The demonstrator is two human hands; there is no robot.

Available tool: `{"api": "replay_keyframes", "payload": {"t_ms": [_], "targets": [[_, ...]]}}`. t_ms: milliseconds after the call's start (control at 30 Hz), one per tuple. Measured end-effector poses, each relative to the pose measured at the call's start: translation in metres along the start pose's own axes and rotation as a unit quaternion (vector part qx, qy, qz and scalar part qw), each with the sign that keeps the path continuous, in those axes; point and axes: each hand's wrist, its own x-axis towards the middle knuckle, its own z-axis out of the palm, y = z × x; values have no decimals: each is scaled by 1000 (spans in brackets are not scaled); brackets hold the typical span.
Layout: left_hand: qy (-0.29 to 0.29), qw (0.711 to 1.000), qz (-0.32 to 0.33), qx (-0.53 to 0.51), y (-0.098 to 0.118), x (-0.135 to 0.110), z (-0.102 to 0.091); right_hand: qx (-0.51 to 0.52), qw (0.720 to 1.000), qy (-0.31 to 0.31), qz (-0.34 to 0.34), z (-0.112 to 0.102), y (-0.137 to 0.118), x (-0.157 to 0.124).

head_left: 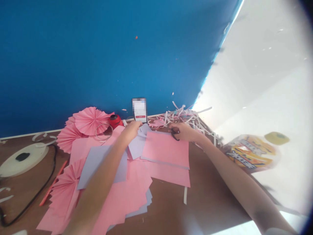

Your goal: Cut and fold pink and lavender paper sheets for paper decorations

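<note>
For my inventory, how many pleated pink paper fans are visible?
3 distinguishable: round fan near the blue wall, second fan partly covered by it, third fan at lower left. Others may be hidden.

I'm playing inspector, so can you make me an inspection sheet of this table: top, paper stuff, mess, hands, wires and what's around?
Surface: brown tabletop, partly covered by paper.
Job's things: pink sheets and lilac sheets, overlapping; pleated pink fans at left.
Clutter: tangled paper strips at the back right; red object beside the fans.
Hands: right hand holds black-handled scissors; left hand is by the phone, grip unclear.
Cables: black cable beside the white oval object.
Surroundings: blue wall behind; yellow-labelled container at right.
</note>
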Motion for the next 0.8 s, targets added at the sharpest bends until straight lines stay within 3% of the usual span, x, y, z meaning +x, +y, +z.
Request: {"api": "replay_keyframes", "payload": {"t_ms": [67, 100, 167, 267, 400, 500, 633, 800], "targets": [[145, 987, -33, 68, 13, -3, -3, -29, 1000, 2, -2, 0, -2, 0], [186, 977, -47, 90, 16, -4, -4, -37, 999, 0, -2, -1, -3, 0], [205, 970, -60, 114, 19, -4, -4, -38, 999, -11, -5, -2, -5, -1], [168, 978, -18, 124, 16, -1, 2, -24, 999, -39, -15, -4, -7, -2], [133, 983, 118, 55, 24, 4, 12, -11, 998, -52, -15, -4, -8, -3], [10, 977, 186, -107, 36, 7, 17, 9, 999, -49, -22, -4, -11, -3], [-134, 935, 204, -258, 38, 6, 21, 27, 999, -30, -25, -6, -10, -3], [-174, 908, 197, -327, 29, 5, 22, 19, 1000, -11, -13, -3, 0, -1]]}}
